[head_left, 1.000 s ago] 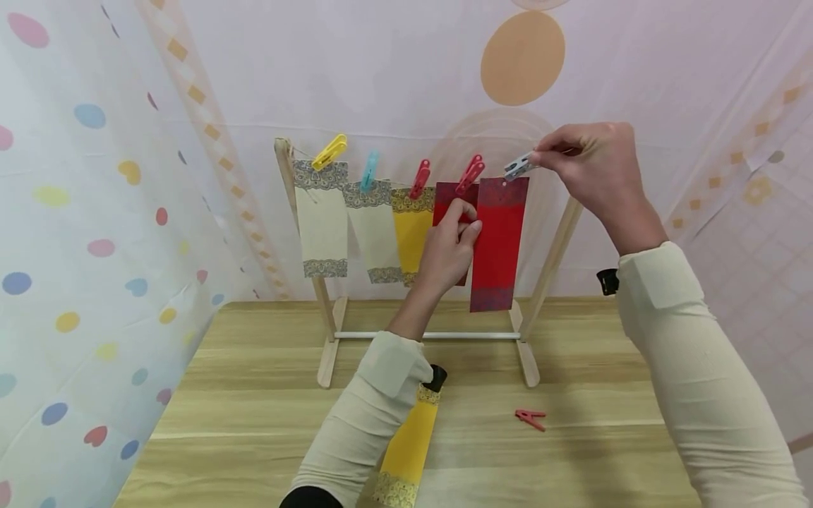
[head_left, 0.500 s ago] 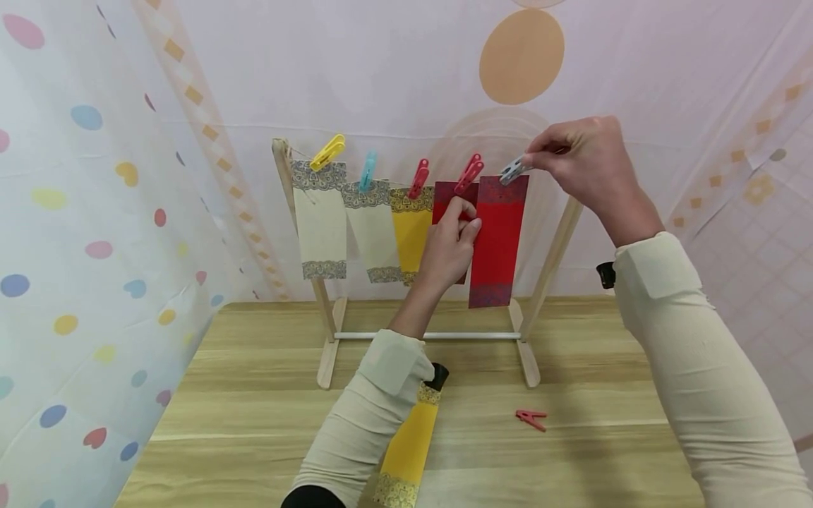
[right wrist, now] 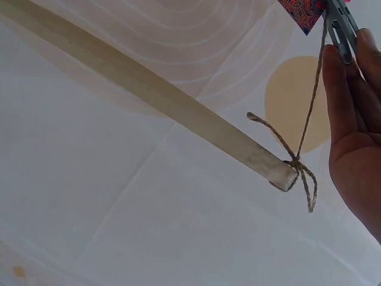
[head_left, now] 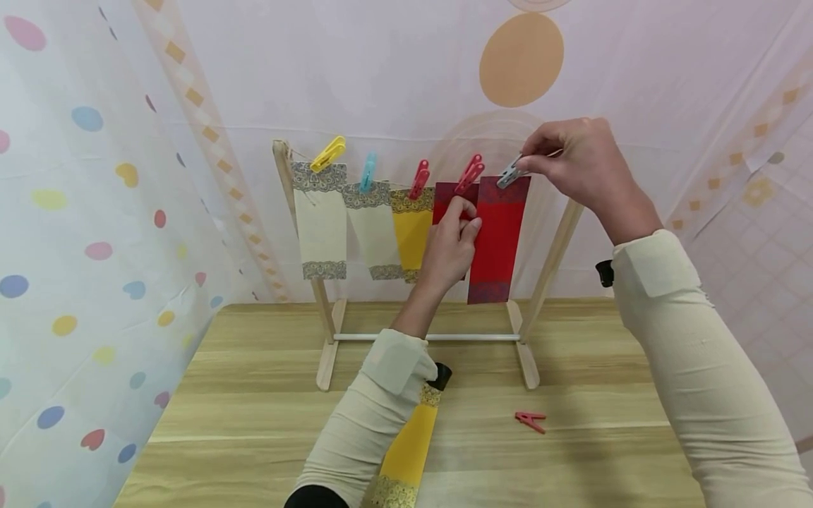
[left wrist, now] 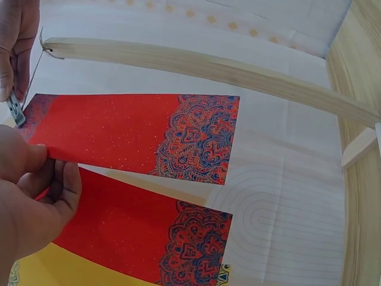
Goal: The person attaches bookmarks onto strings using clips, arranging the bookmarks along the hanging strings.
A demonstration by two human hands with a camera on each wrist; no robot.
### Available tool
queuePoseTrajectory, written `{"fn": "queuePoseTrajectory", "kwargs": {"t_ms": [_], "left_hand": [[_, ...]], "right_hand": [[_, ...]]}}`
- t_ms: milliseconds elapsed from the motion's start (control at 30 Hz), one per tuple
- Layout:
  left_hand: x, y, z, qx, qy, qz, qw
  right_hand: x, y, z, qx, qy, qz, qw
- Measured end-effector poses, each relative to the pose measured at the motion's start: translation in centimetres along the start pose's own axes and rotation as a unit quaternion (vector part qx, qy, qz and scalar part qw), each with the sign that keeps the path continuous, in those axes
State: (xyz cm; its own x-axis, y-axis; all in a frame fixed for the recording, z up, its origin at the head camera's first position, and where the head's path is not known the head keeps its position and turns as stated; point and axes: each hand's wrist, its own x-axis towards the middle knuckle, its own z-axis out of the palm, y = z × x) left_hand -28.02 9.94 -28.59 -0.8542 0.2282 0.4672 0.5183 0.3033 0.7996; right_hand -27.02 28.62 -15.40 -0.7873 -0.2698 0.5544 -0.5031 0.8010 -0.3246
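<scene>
A red paper strip (head_left: 500,240) with patterned ends hangs at the right of the twine line (right wrist: 312,107). My left hand (head_left: 448,243) pinches its left edge between thumb and fingers; in the left wrist view the thumb (left wrist: 37,156) lies on its front face. My right hand (head_left: 581,159) pinches a grey clothespin (head_left: 510,173), whose nose overlaps the strip's top edge. The same clothespin (right wrist: 340,30) sits against the twine in the right wrist view. Behind my left fingers, a second red strip (left wrist: 128,229) hangs from a red clothespin (head_left: 471,173).
Cream strips (head_left: 322,229) and a yellow strip (head_left: 413,226) hang further left on the wooden rack (head_left: 551,264). On the wooden table (head_left: 254,395) lie a loose red clothespin (head_left: 530,421) and another yellow strip (head_left: 408,448), partly under my left sleeve.
My right hand has moved left and slightly down with the grey clothespin, from the strip's top right corner to its top middle. The strip's lower end has risen slightly. My left hand stays put.
</scene>
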Motion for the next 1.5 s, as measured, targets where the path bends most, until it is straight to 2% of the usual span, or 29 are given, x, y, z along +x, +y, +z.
{"fn": "queuePoseTrajectory", "kwargs": {"t_ms": [167, 333, 667, 867, 1000, 1167, 1300, 1400, 1500], "left_hand": [[0.0, 0.0, -0.1, 0.000, 0.001, -0.012, 0.9999], [0.0, 0.0, -0.3, 0.012, -0.003, -0.020, 0.9997], [-0.3, -0.3, -0.5, 0.018, 0.001, -0.035, 0.9992], [-0.7, -0.4, -0.8, 0.014, -0.003, -0.043, 0.9989], [-1.0, -0.7, -1.2, 0.018, -0.001, -0.044, 0.9989], [-1.5, -1.0, -1.7, 0.030, -0.002, -0.054, 0.9981], [-2.1, -1.1, -2.4, 0.039, -0.012, -0.065, 0.9971], [-2.7, -1.2, -3.2, 0.051, -0.023, -0.062, 0.9965], [-3.4, -1.3, -4.0, 0.060, -0.032, -0.055, 0.9962]], "right_hand": [[0.0, -0.4, 0.0, 0.006, -0.026, 0.024, 0.9994], [-0.2, -0.6, 0.2, 0.008, -0.033, 0.035, 0.9988], [-0.7, -0.5, 1.1, 0.004, -0.009, 0.006, 0.9999], [-1.2, -0.6, 1.1, 0.002, 0.014, 0.003, 0.9999], [-2.1, -0.5, 1.4, 0.008, 0.041, -0.004, 0.9991], [-4.1, -0.3, 2.3, 0.034, 0.105, -0.026, 0.9936], [-5.7, 0.1, 3.3, 0.059, 0.170, -0.053, 0.9822], [-6.6, 0.3, 3.6, 0.069, 0.210, -0.058, 0.9734], [-7.4, 0.3, 3.7, 0.079, 0.229, -0.055, 0.9686]]}}
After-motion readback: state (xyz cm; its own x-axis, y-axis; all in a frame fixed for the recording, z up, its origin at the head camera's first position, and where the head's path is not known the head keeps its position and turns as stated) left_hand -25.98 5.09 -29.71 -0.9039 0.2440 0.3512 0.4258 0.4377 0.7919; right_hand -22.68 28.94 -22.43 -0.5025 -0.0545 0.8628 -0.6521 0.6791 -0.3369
